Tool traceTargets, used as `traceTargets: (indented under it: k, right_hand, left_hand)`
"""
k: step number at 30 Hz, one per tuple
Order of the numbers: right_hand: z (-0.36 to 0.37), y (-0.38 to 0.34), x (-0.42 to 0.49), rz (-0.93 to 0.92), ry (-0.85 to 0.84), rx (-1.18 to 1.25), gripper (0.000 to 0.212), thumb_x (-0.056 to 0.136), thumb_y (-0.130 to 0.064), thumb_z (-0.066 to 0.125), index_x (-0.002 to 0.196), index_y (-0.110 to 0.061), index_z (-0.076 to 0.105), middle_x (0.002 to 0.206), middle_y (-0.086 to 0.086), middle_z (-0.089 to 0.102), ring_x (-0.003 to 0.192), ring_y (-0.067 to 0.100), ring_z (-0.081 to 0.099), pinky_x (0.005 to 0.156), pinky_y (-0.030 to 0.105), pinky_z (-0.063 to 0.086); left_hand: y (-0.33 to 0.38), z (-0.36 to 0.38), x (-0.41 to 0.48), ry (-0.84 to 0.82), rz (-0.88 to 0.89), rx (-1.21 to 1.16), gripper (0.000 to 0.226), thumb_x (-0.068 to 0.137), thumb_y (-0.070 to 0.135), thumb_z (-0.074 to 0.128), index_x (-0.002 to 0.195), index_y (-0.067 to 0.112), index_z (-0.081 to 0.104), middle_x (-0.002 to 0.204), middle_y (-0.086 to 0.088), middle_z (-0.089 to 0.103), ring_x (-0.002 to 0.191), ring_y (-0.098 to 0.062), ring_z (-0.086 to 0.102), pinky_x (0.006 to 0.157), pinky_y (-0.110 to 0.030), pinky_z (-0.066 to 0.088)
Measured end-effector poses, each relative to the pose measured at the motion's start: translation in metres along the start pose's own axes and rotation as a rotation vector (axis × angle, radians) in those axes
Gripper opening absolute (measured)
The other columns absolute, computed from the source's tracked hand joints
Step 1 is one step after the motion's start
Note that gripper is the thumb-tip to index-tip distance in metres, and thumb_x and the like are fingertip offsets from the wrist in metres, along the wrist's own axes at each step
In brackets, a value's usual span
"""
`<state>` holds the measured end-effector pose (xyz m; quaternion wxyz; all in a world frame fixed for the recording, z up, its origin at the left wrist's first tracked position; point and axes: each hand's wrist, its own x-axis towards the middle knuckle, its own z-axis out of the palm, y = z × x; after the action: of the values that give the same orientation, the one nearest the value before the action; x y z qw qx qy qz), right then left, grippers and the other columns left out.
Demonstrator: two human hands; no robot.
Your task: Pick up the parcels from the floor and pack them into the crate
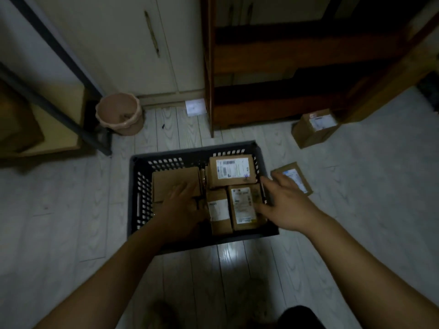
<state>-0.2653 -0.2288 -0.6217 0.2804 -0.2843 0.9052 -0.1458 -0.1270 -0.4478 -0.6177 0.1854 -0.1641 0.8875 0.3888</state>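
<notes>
With the left hand [183,203] flat on a plain parcel [174,181] in the crate [140,162], the empty, spread right hand [285,205] likely next grips the floor parcel [300,180] at the crate's three o'clock.

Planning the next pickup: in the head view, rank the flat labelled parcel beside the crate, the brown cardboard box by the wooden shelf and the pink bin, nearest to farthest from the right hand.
1. Flat labelled parcel, just beyond the right hand.
2. Brown cardboard box, farther back on the right.
3. Pink bin, far left.
</notes>
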Motion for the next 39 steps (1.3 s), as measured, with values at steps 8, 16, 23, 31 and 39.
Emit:
traceTargets:
  k: [8,16,23,31,39]
  right_hand:
    - [-0.155,-0.068,-0.14,0.083,-0.017,0.038,0.078,0.088,-0.052,0.053,0.15,-0.025,0.014,0.157,0.009,0.014,0.142,0.025,0.017,0.115,0.038,0.021]
    - [-0.238,-0.056,-0.248,0.193,0.173,-0.049,0.078,0.088,-0.056,0.05,0.15,-0.024,0.016,0.158,0.008,0.012,0.143,0.024,0.014,0.113,0.033,0.018]
    - [-0.276,-0.011,-0.289,0.286,0.216,-0.09,0.076,0.088,-0.058,0.048,0.15,-0.026,0.017,0.158,0.006,0.012,0.144,0.024,0.012,0.114,0.037,0.019]
    - [-0.344,0.082,-0.254,0.205,0.177,-0.091,0.076,0.087,-0.059,0.048,0.149,-0.026,0.02,0.157,0.005,0.015,0.143,0.023,0.014,0.114,0.036,0.02]
    - [-0.402,0.145,-0.197,0.058,0.094,-0.168,0.071,0.088,-0.054,0.051,0.147,-0.025,0.024,0.153,0.003,0.026,0.138,0.023,0.026,0.11,0.038,0.03]
  left_hand:
    - [0.147,-0.111,-0.12,0.096,-0.114,0.047,0.083,0.083,0.039,0.065,0.147,0.02,0.016,0.155,-0.004,0.016,0.142,-0.026,0.012,0.115,-0.044,0.015]
    - [0.226,-0.141,-0.16,0.143,0.025,0.041,0.081,0.084,0.053,0.057,0.148,0.029,0.013,0.158,-0.003,0.007,0.144,-0.02,0.008,0.113,-0.032,0.011]
    - [0.294,-0.135,-0.162,0.166,0.086,-0.067,0.077,0.086,0.049,0.057,0.148,0.028,0.018,0.157,-0.002,0.013,0.143,-0.019,0.016,0.111,-0.03,0.018]
    - [0.391,-0.099,-0.095,0.236,0.032,-0.154,0.074,0.088,0.045,0.057,0.148,0.027,0.019,0.156,-0.004,0.017,0.141,-0.022,0.021,0.113,-0.036,0.023]
    - [0.44,-0.055,-0.038,0.245,-0.08,-0.236,0.077,0.084,0.048,0.059,0.148,0.028,0.02,0.156,0.0,0.018,0.142,-0.021,0.019,0.115,-0.043,0.022]
